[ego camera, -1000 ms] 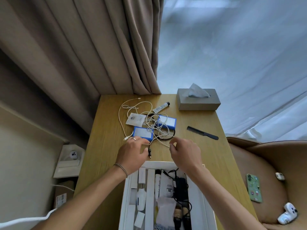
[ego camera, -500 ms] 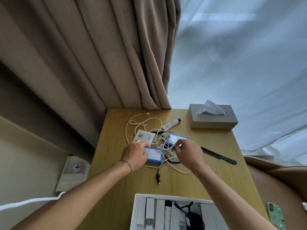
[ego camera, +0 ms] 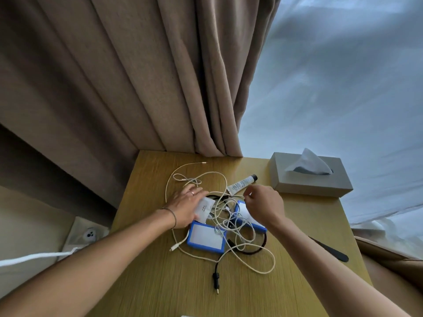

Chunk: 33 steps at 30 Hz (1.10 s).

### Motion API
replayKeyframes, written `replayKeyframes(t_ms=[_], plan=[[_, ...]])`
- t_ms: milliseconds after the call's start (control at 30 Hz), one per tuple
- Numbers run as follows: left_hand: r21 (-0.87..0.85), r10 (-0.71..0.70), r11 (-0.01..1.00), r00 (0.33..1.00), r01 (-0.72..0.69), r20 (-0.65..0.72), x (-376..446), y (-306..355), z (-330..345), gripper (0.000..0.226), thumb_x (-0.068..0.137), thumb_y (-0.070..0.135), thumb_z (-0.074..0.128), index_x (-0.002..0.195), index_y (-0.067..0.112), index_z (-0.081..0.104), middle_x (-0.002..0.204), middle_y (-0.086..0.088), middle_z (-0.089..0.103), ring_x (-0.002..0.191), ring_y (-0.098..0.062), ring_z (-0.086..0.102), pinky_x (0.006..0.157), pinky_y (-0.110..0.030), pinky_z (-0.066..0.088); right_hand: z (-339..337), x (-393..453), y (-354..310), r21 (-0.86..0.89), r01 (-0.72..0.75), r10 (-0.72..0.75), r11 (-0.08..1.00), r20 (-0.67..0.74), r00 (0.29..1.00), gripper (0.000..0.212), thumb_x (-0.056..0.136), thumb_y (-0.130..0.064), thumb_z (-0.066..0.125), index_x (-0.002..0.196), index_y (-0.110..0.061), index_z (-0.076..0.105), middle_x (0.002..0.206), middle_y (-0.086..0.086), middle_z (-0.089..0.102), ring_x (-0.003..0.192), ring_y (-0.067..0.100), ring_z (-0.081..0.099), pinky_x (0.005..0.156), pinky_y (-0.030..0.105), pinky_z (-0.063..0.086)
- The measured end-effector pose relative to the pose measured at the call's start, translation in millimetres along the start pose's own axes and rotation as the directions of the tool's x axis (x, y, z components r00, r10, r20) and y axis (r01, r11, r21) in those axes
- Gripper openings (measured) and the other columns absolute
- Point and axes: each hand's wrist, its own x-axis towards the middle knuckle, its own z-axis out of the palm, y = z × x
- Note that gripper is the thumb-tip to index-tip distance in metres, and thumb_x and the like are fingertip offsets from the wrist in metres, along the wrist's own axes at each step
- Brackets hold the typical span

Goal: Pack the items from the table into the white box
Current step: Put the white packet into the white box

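My left hand (ego camera: 186, 207) lies flat, fingers spread, on a white packet (ego camera: 206, 208) on the wooden table (ego camera: 160, 282). My right hand (ego camera: 263, 207) hovers over the tangle of white cables (ego camera: 219, 179), thumb and fingers pinched on a strand. One blue-edged card (ego camera: 206, 236) lies just in front of my left hand. A second blue-edged card (ego camera: 239, 208) is partly hidden under my right hand. A black cable with a plug (ego camera: 216, 277) trails toward me. A white tube (ego camera: 242, 184) lies behind my right hand. Only a sliver of the white box (ego camera: 185, 315) shows at the bottom edge.
A grey tissue box (ego camera: 309, 181) stands at the table's back right. A black comb (ego camera: 329, 249) lies near the right edge, partly behind my right forearm. Brown curtains (ego camera: 137, 88) hang behind the table. A wall socket with a white lead (ego camera: 88, 234) is at the left.
My view has tilted up, so the white box has dropped almost out of frame. Both hands have reached farther over the table; the left now covers the white packet, the right pinches at the cables.
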Motion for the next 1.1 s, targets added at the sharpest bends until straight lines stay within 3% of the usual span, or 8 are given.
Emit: replayKeyframes(t_ms=[200,300,400,533,667,867,967,1100], plan=[[0.021,0.017,1.000,0.994,-0.015,-0.109,13,-11,8,0.086,0.077,0.030,0.080,0.149,0.032,0.033,0.145,0.005,0.042,0.142,-0.019,0.023,0.117,-0.042,0.020,16,36,0,-0.056,0.073,-0.075,0.996,-0.034,0.997,0.024,0.090,-0.016,0.050,0.088,-0.019,0.073,0.087,0.003,0.071,0.071,0.027,0.061,0.055,0.031,0.046],[-0.044,0.021,0.998,0.970,-0.033,-0.241,14,-15,7,0.061,0.073,0.023,0.081,0.125,0.031,0.052,0.127,0.005,0.050,0.128,-0.018,0.036,0.109,-0.036,0.031,23,52,3,-0.067,0.090,-0.092,0.994,-0.015,0.996,0.025,0.090,-0.015,0.051,0.097,-0.019,0.074,0.094,0.003,0.071,0.080,0.027,0.064,0.063,0.033,0.052],[-0.192,-0.046,0.981,0.938,-0.022,-0.344,9,-20,2,0.037,0.073,0.015,0.081,0.083,0.035,0.053,0.099,0.011,0.058,0.105,-0.017,0.054,0.084,-0.030,0.044,30,65,8,-0.078,0.113,-0.112,0.991,0.016,0.994,0.027,0.088,-0.013,0.057,0.108,-0.021,0.073,0.101,0.003,0.069,0.087,0.027,0.064,0.065,0.033,0.051],[-0.423,-0.219,0.904,0.912,0.056,-0.347,-6,-21,-4,0.023,0.077,0.022,0.082,0.075,0.028,0.059,0.084,0.013,0.056,0.076,-0.013,0.059,0.063,-0.028,0.045,39,75,16,-0.148,0.177,-0.162,0.973,0.107,0.981,0.034,0.081,-0.025,0.073,0.113,-0.017,0.067,0.107,0.007,0.062,0.087,0.029,0.060,0.068,0.040,0.056],[-0.710,-0.400,0.698,0.874,0.096,-0.275,-28,-11,-12,0.019,0.080,0.022,0.080,0.080,0.028,0.062,0.082,0.008,0.068,0.072,-0.009,0.068,0.058,-0.028,0.057,48,81,20,-0.231,0.214,-0.188,0.949,0.128,0.974,0.043,0.078,-0.043,0.079,0.109,-0.017,0.065,0.104,0.007,0.059,0.088,0.026,0.058,0.067,0.038,0.055],[-0.956,-0.486,0.221,0.872,0.195,0.065,-59,10,-19,0.013,0.093,0.024,0.067,0.102,0.015,0.068,0.091,-0.008,0.077,0.082,-0.022,0.075,0.067,-0.041,0.063,56,80,16,-0.292,0.199,-0.184,0.935,0.077,0.980,0.013,0.089,-0.013,0.064,0.102,-0.014,0.063,0.090,0.006,0.057,0.073,0.022,0.049,0.056,0.032,0.038],[-0.982,-0.442,-0.018,0.879,0.189,0.177,-70,20,-25,0.010,0.097,0.021,0.061,0.101,0.016,0.069,0.087,-0.003,0.079,0.075,-0.015,0.075,0.057,-0.031,0.060,54,77,14,-0.232,0.154,-0.144,0.960,0.060,0.988,0.004,0.092,-0.011,0.057,0.096,-0.011,0.058,0.090,0.008,0.058,0.077,0.026,0.055,0.057,0.034,0.037],[-0.985,-0.430,-0.076,0.886,0.154,0.172,-83,32,-31,0.012,0.099,0.021,0.057,0.104,0.017,0.068,0.081,0.003,0.078,0.072,-0.010,0.074,0.054,-0.026,0.057,45,64,10,-0.075,0.043,-0.041,0.996,0.023,0.999,0.021,0.098,-0.035,0.059,0.097,-0.015,0.057,0.089,0.002,0.060,0.075,0.023,0.054,0.059,0.033,0.040]])
